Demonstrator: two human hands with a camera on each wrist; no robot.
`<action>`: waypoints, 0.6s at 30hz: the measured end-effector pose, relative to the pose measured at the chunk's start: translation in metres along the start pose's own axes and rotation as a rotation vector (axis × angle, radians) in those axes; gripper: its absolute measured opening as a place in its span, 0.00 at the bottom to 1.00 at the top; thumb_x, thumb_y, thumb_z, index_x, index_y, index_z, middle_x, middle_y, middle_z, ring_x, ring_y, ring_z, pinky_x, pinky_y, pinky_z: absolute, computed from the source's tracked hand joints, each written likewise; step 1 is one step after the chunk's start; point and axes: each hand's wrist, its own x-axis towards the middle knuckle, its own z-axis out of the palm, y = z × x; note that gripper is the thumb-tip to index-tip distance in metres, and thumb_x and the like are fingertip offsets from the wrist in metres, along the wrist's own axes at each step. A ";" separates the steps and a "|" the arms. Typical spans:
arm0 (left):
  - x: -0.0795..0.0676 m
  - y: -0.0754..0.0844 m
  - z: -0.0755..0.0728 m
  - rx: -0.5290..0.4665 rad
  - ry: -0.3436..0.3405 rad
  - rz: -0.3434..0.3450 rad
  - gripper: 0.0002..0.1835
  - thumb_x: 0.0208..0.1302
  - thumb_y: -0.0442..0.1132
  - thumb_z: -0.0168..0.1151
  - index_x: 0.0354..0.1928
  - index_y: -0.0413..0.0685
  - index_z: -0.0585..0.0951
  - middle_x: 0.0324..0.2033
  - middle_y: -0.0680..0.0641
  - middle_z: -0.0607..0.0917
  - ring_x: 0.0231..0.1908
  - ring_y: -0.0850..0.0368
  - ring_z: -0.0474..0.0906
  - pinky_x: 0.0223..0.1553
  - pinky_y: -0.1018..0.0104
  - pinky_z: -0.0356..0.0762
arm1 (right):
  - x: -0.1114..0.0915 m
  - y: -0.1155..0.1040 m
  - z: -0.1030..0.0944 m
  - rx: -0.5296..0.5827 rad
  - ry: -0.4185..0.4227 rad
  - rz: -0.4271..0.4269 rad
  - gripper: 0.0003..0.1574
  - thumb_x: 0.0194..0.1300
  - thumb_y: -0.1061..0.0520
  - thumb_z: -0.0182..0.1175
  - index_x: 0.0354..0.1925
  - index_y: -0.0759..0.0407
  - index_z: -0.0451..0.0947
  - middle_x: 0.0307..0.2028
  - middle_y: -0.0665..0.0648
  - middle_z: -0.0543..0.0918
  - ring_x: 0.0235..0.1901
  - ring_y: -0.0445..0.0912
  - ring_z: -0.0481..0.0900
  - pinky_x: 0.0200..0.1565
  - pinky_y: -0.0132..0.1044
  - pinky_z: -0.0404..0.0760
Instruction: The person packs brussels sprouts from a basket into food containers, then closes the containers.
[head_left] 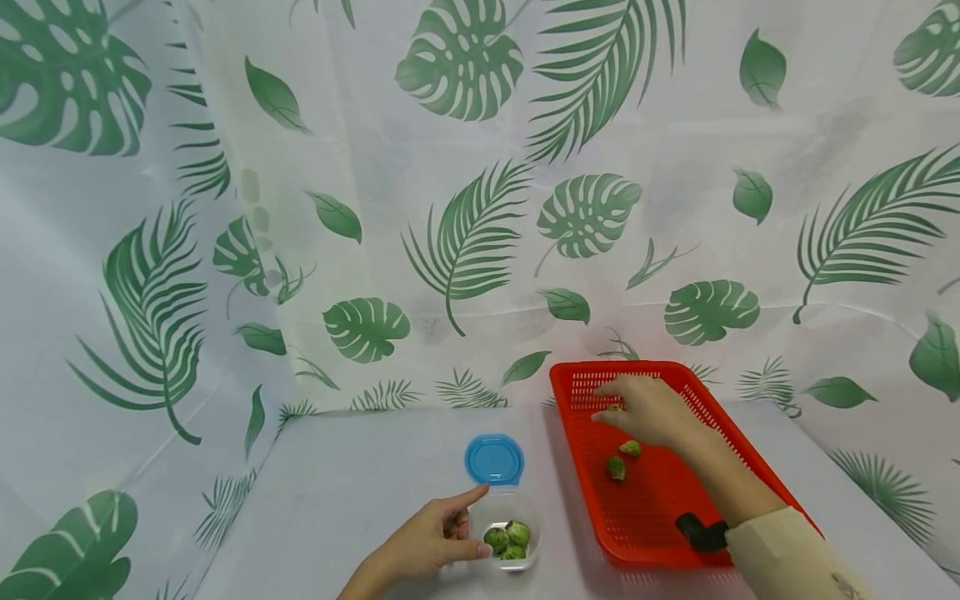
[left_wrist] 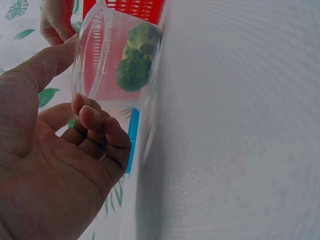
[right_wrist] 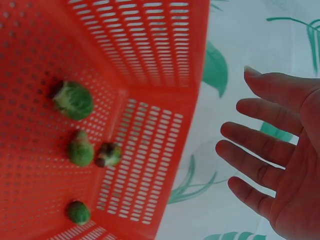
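Note:
My left hand (head_left: 431, 533) is at a small clear plastic container (head_left: 532, 521), its thumb at the near rim and its forefinger stretched to the hinge of the blue lid (head_left: 493, 460). The lid lies folded back behind the container. Inside sit green Brussels sprouts (head_left: 517, 532), seen through the clear wall in the left wrist view. Over the far part of a red perforated basket (head_left: 611, 546), my right hand (head_left: 648, 408) has its fingers spread and holds nothing. Loose Brussels sprouts (right_wrist: 73, 101) lie on the basket floor, one (right_wrist: 109, 154) close by its end wall.
A black curved object (head_left: 701, 532) shows by the right sleeve, over the basket's near end. The white tabletop (head_left: 330, 492) extends left of the container. Behind and at the sides hangs a white sheet (head_left: 480, 358) with green leaf prints.

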 end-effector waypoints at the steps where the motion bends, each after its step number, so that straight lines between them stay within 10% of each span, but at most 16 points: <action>1: 0.000 0.000 0.000 0.001 -0.001 0.000 0.42 0.67 0.39 0.73 0.79 0.45 0.64 0.30 0.48 0.73 0.24 0.67 0.64 0.24 0.75 0.65 | 0.000 0.000 0.000 0.008 -0.011 0.005 0.30 0.61 0.46 0.76 0.57 0.59 0.86 0.52 0.62 0.88 0.55 0.62 0.83 0.51 0.57 0.86; 18: 0.001 -0.001 -0.001 0.000 -0.016 0.015 0.42 0.68 0.39 0.72 0.80 0.43 0.62 0.29 0.53 0.74 0.23 0.68 0.64 0.24 0.76 0.65 | 0.007 0.023 0.016 0.079 -0.131 0.039 0.27 0.59 0.52 0.77 0.54 0.62 0.87 0.45 0.57 0.89 0.43 0.50 0.83 0.47 0.51 0.87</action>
